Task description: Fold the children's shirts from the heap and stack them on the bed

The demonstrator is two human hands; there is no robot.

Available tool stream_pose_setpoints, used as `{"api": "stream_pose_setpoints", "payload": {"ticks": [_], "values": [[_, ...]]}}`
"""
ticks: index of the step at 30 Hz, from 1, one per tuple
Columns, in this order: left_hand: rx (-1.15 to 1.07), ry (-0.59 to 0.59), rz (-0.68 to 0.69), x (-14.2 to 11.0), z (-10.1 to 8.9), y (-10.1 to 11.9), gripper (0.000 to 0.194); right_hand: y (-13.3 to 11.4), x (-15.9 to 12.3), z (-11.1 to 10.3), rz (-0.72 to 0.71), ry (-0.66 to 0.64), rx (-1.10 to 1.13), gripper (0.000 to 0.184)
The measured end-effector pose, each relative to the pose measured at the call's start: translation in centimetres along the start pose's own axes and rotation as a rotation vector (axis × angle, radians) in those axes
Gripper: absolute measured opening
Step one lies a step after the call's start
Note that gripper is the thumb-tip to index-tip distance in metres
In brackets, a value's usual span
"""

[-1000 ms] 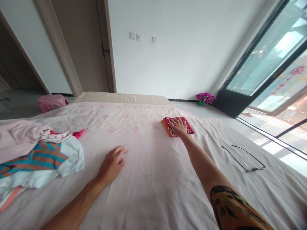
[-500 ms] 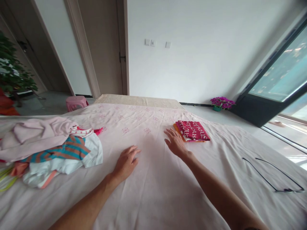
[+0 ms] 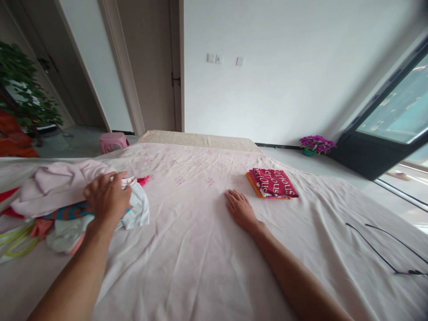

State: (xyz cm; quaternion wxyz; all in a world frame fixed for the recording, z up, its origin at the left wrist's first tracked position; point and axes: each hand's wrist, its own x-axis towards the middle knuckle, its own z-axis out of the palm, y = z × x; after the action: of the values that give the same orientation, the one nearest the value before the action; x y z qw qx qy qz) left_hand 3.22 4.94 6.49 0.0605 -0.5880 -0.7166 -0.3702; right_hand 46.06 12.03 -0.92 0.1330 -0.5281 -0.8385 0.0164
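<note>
My left hand [image 3: 110, 194] is over the pile of clothes on the left, its fingers apart and somewhat blurred, with nothing visibly gripped. Under and around it lie a pale pink garment [image 3: 55, 183], a blue and brown striped one [image 3: 68, 211] and a white one [image 3: 138, 207]. Whether the fingertips touch the cloth is hard to see. My right hand [image 3: 241, 210] rests flat on the pink bedsheet [image 3: 187, 249], fingers stretched out and holding nothing. Just beyond it, to the right, is a folded stack of cloth, dark red with white lettering [image 3: 276, 183], with orange cloth [image 3: 253, 186] underneath.
Black-framed glasses [image 3: 396, 271] lie on the bed at the right. Beyond the bed are a pink stool [image 3: 113, 141], purple flowers in a green pot [image 3: 316, 145] and a leafy plant [image 3: 25, 89]. Yellow-green straps [image 3: 22, 243] stick out of the pile's near side.
My left hand has moved left from the bare sheet to the clothes pile. My right hand has drawn slightly away from the folded red stack. The view has shifted a little left.
</note>
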Motion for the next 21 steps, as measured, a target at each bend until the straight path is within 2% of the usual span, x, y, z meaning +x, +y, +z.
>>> {"api": "stream_pose_setpoints", "payload": {"ticks": [1,4,7,10,13,16,19,21], "values": [[0.067,0.125,-0.078,0.2,-0.9,-1.5,0.035,0.0,0.0,0.1,0.0,0.004,0.001,0.045],[0.177,0.276,-0.207,0.3,-2.2,-5.8,0.034,-0.1,0.0,0.2,-0.003,0.008,0.005,0.045],[0.166,0.269,-0.276,0.1,-2.7,-8.6,0.036,0.0,0.0,0.2,-0.004,0.004,-0.002,0.045],[0.165,0.244,-0.322,0.1,-3.3,-9.4,0.037,0.2,0.0,0.3,-0.005,0.003,-0.006,0.045],[0.11,0.256,-0.401,0.3,-4.0,-8.4,0.046,0.2,0.0,0.3,-0.008,0.007,0.002,0.045],[0.012,0.321,-0.458,0.6,-4.6,-6.2,0.056,0.2,0.0,0.3,-0.007,0.007,0.003,0.045],[-0.087,0.437,-0.366,0.9,-4.8,-2.6,0.05,0.2,0.1,0.2,-0.004,0.001,0.008,0.045],[-0.247,0.38,-0.25,0.5,-4.5,0.9,0.045,0.1,0.0,0.0,-0.006,0.003,0.025,0.045]]}}
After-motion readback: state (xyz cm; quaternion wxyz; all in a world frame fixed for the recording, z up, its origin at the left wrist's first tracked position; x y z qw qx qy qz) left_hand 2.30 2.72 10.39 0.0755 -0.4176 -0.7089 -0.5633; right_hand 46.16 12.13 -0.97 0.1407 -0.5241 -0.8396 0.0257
